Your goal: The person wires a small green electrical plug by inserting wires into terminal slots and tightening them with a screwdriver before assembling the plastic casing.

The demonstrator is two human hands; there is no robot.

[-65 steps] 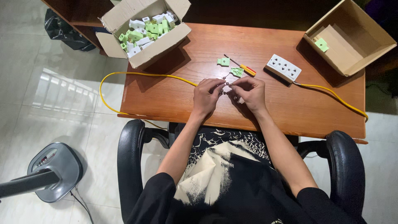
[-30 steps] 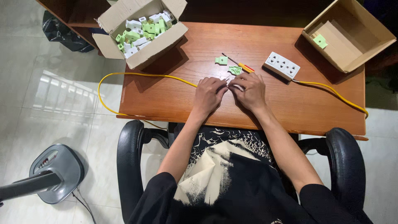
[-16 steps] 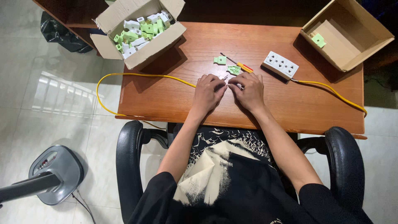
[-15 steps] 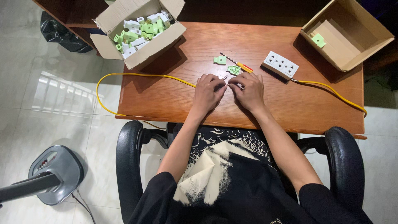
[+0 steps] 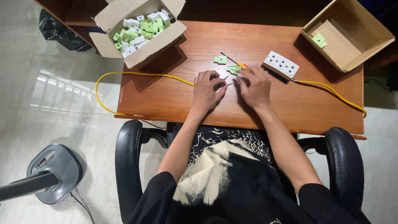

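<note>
Two hands: both working at the middle of the desk, near its front edge.
Desk (image 5: 174, 99): flat reddish wood, smooth; carrying everything.
Left box (image 5: 139, 31): open cardboard on the back-left corner, overhanging it; holding a loose heap of green and white plastic plug parts.
Right box (image 5: 348, 35): open cardboard on the back-right corner; holding one green part, otherwise bare.
Yellow cable (image 5: 137, 74): thin round flex, looping off the left edge and back to the hands. Judging it light, limp and a bit springy; best gripped close to the stripped end.
Socket strip (image 5: 281, 65): white hard plastic block lying just behind the right hand, a yellow lead running off it to the right edge.
Left hand (image 5: 206, 92): fingers curled, pinching the cable end; bare wire tips showing beyond the fingertips.
Right hand (image 5: 253, 85): fingers bunched, pressing down just beside those tips; what it is gripping, cannot tell.
Green plug piece (image 5: 220, 59): small, rigid, likely slippery; lying behind the hands.
Screwdriver (image 5: 233, 62): slim, orange handle, beside it.
</note>
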